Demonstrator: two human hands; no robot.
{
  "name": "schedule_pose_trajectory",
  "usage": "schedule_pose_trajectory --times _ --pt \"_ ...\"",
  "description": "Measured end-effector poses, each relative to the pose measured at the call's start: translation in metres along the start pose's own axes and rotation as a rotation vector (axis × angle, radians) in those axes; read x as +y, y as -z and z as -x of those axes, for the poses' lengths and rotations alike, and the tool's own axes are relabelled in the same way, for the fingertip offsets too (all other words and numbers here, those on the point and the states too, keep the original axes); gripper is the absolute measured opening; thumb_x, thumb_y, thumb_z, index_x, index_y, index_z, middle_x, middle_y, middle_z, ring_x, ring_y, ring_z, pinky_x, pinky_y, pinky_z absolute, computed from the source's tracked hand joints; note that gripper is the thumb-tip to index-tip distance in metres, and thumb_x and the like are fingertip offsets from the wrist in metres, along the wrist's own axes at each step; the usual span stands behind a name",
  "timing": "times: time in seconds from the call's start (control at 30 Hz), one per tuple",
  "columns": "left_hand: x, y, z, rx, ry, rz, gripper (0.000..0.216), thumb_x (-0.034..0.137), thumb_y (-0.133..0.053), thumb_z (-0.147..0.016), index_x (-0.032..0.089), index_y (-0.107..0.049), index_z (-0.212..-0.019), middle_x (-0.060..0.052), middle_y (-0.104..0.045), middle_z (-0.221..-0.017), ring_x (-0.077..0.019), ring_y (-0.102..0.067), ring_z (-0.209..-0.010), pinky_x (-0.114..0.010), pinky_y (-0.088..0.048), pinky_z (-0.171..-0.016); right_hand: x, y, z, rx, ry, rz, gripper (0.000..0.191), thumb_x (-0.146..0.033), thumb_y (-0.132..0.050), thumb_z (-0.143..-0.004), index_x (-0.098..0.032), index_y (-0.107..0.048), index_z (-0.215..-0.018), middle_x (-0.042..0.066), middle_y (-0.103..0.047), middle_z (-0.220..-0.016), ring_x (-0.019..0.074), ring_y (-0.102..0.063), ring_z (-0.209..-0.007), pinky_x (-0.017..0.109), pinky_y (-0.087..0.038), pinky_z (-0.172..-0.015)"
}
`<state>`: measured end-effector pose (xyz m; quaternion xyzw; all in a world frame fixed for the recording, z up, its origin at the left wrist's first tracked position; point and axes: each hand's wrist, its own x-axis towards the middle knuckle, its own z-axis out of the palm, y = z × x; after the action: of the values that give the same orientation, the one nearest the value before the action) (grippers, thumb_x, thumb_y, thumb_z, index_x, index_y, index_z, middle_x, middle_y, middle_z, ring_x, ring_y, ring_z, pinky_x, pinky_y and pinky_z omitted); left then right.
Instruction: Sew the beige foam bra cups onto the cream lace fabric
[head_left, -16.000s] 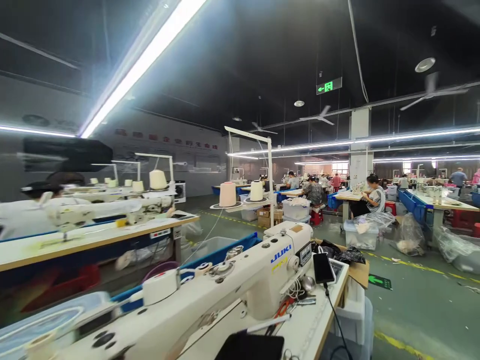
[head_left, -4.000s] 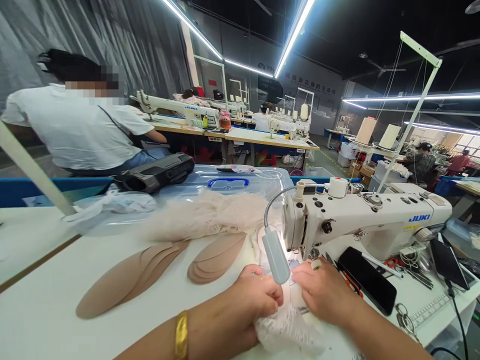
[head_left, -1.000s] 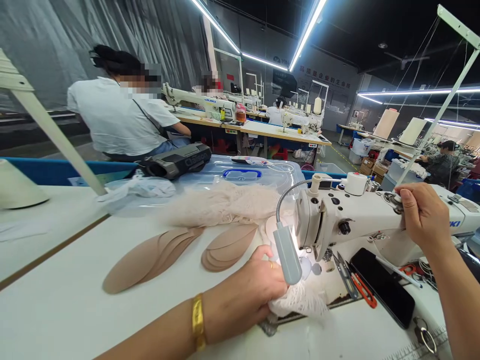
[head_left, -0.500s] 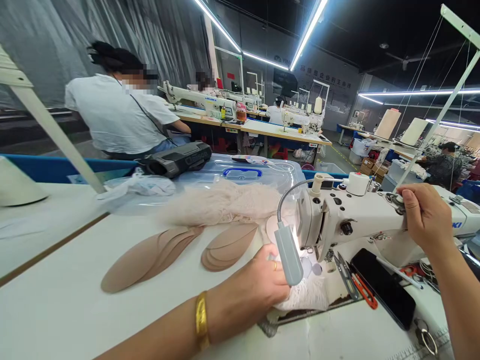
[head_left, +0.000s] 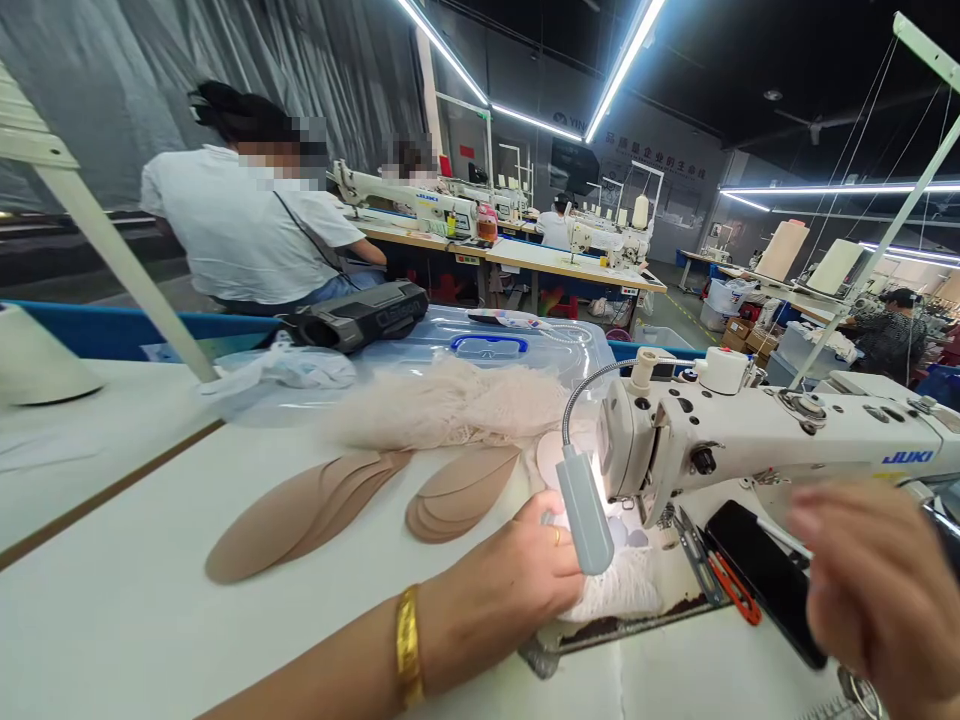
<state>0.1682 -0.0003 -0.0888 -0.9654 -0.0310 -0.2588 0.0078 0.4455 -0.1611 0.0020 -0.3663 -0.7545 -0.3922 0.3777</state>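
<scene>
My left hand (head_left: 517, 565), with curled fingers, holds a piece of pale lace fabric (head_left: 619, 592) under the head of a white sewing machine (head_left: 750, 425). A grey gooseneck lamp (head_left: 586, 515) hangs in front and hides some fingertips. Smeared by motion, my right hand (head_left: 885, 600) is in the air at the right, in front of a black phone (head_left: 757, 570); its fingers cannot be made out. Beside the phone lie thread snips (head_left: 697, 560) with an orange-handled tool (head_left: 735, 590). Two fanned stacks of beige oval pads, the larger (head_left: 277, 520) and the smaller (head_left: 457, 495), rest left of my left hand.
A heap of cream lace (head_left: 465, 405) lies behind the pads, before a clear plastic box (head_left: 420, 345) with a blue handle. A black device (head_left: 360, 318) sits on the box. A thread cone (head_left: 41, 360) stands left. A co-worker (head_left: 240, 230) sits beyond the table.
My right hand has come off the top of the sewing machine and moved down toward me. The left hand stays on the lace fabric.
</scene>
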Motion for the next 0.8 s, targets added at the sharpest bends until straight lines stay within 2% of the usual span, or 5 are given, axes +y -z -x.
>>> schedule_pose_trajectory --times 0.1,0.2,0.27,0.43,0.8 --pt "0.001 -0.001 -0.003 0.001 -0.099 0.046 0.021 0.002 -0.063 -0.092 0.022 -0.063 -0.085 0.004 -0.071 -0.082 -0.0171 -0.066 -0.080 -0.043 -0.042 -0.111 -0.056 -0.034 0.000 -0.353 -0.036 -0.244 0.017 -0.022 -0.053 -0.109 -0.018 -0.069 -0.114 0.008 -0.078 -0.094 0.0227 -0.073 -0.097 0.035 -0.061 -0.087" --pt "0.005 0.003 -0.005 0.081 -0.097 0.085 0.016 0.008 -0.059 -0.100 0.023 -0.064 -0.096 -0.001 -0.077 -0.098 -0.0211 -0.068 -0.097 -0.046 -0.038 -0.114 -0.081 -0.074 0.014 -0.461 -0.074 -0.315 0.022 -0.032 -0.053 -0.110 -0.017 -0.065 -0.119 0.008 -0.078 -0.105 0.0231 -0.071 -0.099 0.035 -0.058 -0.081" --pt "0.007 0.005 -0.005 0.115 -0.093 0.082 0.016 0.009 -0.056 -0.101 0.021 -0.063 -0.093 -0.002 -0.076 -0.098 -0.0206 -0.066 -0.092 -0.045 -0.039 -0.112 -0.083 -0.090 0.029 -0.520 -0.134 -0.329 0.024 -0.036 -0.060 -0.106 -0.016 -0.063 -0.120 0.009 -0.076 -0.108 0.0241 -0.068 -0.097 0.035 -0.056 -0.080" --pt "0.001 -0.002 -0.001 0.095 -0.124 0.012 0.029 -0.001 -0.056 -0.095 0.020 -0.056 -0.075 0.003 -0.067 -0.078 -0.0161 -0.058 -0.071 -0.042 -0.042 -0.107 -0.081 -0.092 0.052 -0.608 -0.185 -0.299 0.013 -0.031 -0.068 -0.099 -0.020 -0.062 -0.096 0.002 -0.067 -0.088 0.0214 -0.059 -0.079 0.033 -0.047 -0.071" --pt "0.006 0.002 -0.004 0.104 -0.121 -0.062 0.031 0.000 -0.058 -0.094 0.020 -0.052 -0.072 0.004 -0.064 -0.076 -0.0153 -0.056 -0.068 -0.038 -0.047 -0.097 -0.076 -0.090 0.052 -0.607 -0.197 -0.346 0.003 -0.020 -0.063 -0.100 -0.020 -0.060 -0.101 0.002 -0.070 -0.094 0.0204 -0.060 -0.087 0.033 -0.042 -0.076"
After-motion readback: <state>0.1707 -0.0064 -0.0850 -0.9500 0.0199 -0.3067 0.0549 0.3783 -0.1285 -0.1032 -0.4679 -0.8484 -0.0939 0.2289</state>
